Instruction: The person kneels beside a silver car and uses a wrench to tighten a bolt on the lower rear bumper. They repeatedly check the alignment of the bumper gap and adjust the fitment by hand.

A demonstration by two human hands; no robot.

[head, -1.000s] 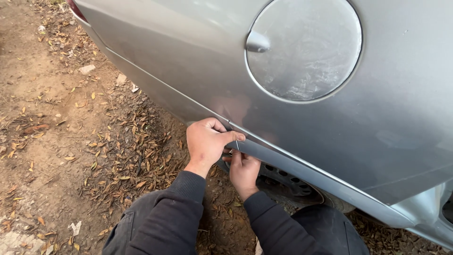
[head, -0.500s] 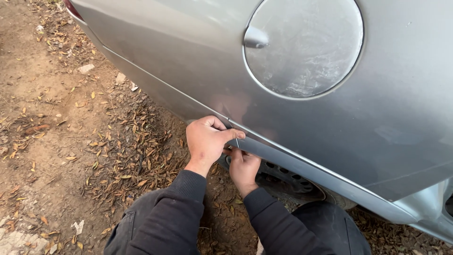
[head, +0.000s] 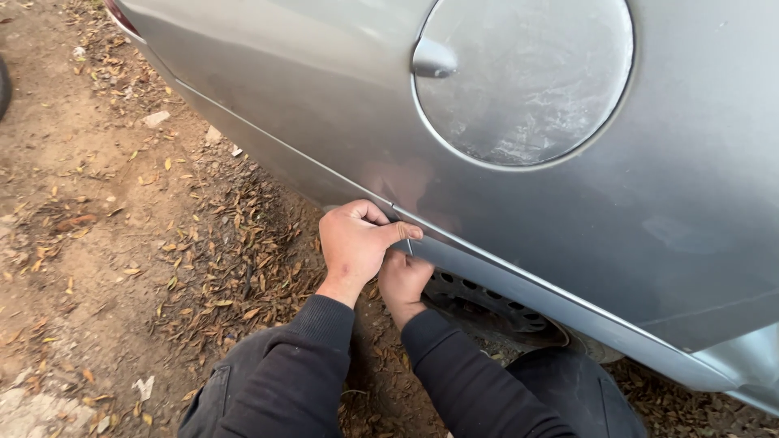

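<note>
Under the silver car body [head: 324,105], the left hand [head: 353,243] pinches the end of the grey wheel-arch trim strip [head: 519,296]; the right hand [head: 403,280] grips it from below. Likely light, stiff, springy plastic, best held near that loose end.

Soft, even daylight, no hard shadows. Faint sheen on silver car panel [head: 324,105]; dim under wheel arch [head: 495,304]. Sharp focus, slight wide-angle bend at edges.

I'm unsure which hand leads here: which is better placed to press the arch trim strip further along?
Probably the left hand: its thumb lies on the trim strip's outer face, while the right hand sits tucked under the edge, mostly hidden.
</note>
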